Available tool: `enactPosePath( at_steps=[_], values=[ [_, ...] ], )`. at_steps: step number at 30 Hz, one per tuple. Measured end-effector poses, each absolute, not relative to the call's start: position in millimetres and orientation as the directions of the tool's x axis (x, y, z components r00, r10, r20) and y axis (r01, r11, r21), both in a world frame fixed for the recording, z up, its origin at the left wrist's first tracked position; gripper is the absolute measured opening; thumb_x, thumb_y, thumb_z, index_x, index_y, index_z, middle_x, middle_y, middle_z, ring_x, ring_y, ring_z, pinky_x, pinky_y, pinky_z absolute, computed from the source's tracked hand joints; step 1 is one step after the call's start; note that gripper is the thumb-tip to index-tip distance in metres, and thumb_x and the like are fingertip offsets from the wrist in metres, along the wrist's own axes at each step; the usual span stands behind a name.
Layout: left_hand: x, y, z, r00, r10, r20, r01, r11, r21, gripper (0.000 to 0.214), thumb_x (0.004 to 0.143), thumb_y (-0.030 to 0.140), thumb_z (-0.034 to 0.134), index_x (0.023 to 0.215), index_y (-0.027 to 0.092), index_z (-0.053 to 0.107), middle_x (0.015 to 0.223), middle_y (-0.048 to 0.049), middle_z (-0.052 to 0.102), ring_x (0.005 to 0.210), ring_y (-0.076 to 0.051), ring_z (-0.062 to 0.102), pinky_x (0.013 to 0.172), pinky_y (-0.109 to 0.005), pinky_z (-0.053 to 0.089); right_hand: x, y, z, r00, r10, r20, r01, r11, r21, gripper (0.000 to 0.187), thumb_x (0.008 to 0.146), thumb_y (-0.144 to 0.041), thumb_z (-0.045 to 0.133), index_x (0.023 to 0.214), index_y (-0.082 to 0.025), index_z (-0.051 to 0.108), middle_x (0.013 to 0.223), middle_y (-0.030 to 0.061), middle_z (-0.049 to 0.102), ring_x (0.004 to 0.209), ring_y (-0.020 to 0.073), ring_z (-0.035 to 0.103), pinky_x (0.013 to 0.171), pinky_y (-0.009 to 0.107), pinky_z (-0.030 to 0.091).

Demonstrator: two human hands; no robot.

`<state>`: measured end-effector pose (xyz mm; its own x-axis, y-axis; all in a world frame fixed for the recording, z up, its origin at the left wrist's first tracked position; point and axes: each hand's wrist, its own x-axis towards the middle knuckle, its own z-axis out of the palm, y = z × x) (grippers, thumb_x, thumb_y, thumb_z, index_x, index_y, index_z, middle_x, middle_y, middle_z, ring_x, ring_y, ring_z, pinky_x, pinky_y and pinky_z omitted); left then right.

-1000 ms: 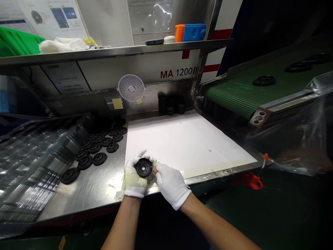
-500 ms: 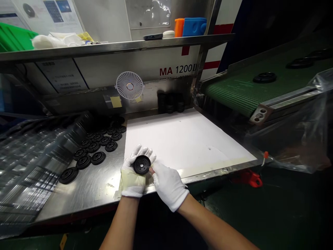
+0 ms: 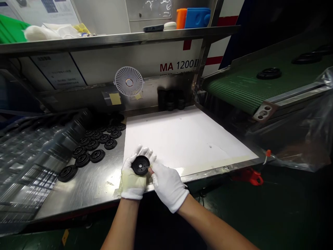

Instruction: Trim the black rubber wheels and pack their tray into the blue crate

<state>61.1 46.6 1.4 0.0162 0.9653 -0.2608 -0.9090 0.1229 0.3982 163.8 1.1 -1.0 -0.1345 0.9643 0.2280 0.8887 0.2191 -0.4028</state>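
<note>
Cradling a black ribbed disc (image 3: 141, 165) face-up in the left hand (image 3: 132, 180), grip closed under its rim, above the near edge of the steel table (image 3: 88, 187). Pinching its right rim with the right hand (image 3: 168, 185), seemingly to steady it for a look. Lined up leftward, more discs (image 3: 96, 144).

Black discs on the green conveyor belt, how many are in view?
3. The nearest disc lies mid-belt, the second disc farther back, the third disc dim at the right edge. More may be hidden beyond the frame.
</note>
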Motion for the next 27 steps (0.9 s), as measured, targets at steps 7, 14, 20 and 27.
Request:
enactPosePath(
  at_steps=[7,14,20,27],
  values=[
    [63,51,3,0.008,0.967,-0.253,-0.936,0.096,0.340,0.010,0.075,0.014,0.060,0.084,0.012,0.062,0.064,-0.0002,0.055,0.063,-0.011,0.054,0.069,-0.027,0.051,163,2,-3,-0.091,0.976,0.196,0.905,0.163,-0.393,0.021,0.094,-0.029,0.036,0.085,-0.023,0.053,0.076,-0.0005,0.064,0.067,0.0158,0.059,0.057,0.031,0.024],
    [62,50,7,-0.074,0.959,-0.275,-0.950,0.016,0.313,0.002,0.079,0.015,0.060,0.079,0.014,0.060,0.062,0.0021,0.053,0.062,-0.011,0.053,0.072,-0.028,0.052,155,1,-2,-0.108,0.971,0.213,0.874,0.195,-0.446,0.022,0.094,-0.029,0.035,0.083,-0.022,0.053,0.075,-0.0015,0.063,0.065,0.0141,0.059,0.057,0.030,0.026],
    [65,62,7,-0.061,0.962,-0.266,-0.945,0.030,0.325,0.001,0.077,0.014,0.061,0.077,0.013,0.060,0.062,0.0024,0.053,0.062,-0.010,0.053,0.070,-0.027,0.051,162,13,-2,-0.099,0.974,0.202,0.866,0.184,-0.466,0.025,0.095,-0.030,0.032,0.084,-0.022,0.053,0.076,-0.0015,0.063,0.067,0.0139,0.058,0.058,0.029,0.026],
    [86,87,37,-0.047,0.977,-0.209,-0.923,0.038,0.383,0.003,0.076,0.016,0.062,0.079,0.015,0.060,0.064,0.0024,0.053,0.062,-0.011,0.053,0.069,-0.028,0.050,173,34,25,-0.028,0.973,0.229,0.857,0.142,-0.496,0.025,0.095,-0.028,0.034,0.081,-0.021,0.053,0.073,-0.0018,0.062,0.065,0.0130,0.057,0.057,0.029,0.027]
  ],
)
